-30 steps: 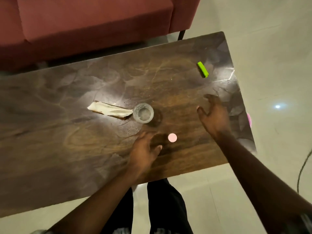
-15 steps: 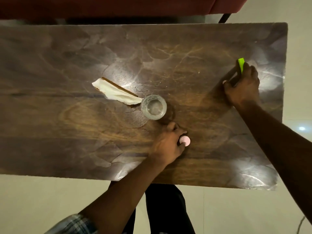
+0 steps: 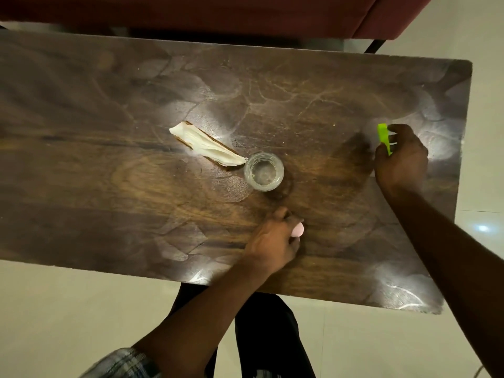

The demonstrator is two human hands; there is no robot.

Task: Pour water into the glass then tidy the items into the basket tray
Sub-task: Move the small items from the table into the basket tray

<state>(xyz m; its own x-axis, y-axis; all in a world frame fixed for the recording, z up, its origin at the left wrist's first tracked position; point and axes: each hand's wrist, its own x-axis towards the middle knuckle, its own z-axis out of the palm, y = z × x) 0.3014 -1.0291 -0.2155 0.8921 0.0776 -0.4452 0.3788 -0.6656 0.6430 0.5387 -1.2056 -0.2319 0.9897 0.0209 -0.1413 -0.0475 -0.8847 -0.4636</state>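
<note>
The left hand [image 3: 275,238] is pinching a pink cap [image 3: 297,230] just this side of the glass [image 3: 263,171], which is standing on the tabletop [image 3: 109,186], nearer it than the right hand [image 3: 401,159]. That hand is gripping a green stick [image 3: 383,137], long axis pointing away. No basket is showing.

The glass [image 3: 263,171] stands near the middle of the surface [image 3: 109,186], a tissue [image 3: 207,147] lying to its left and slightly behind, one end at the glass. Just before the glass is the left grip [image 3: 272,241] with a round cap [image 3: 297,230]; well to the right, the right grip [image 3: 401,159] with a narrow plastic piece [image 3: 384,137]. A sofa [image 3: 245,15] stands behind
</note>
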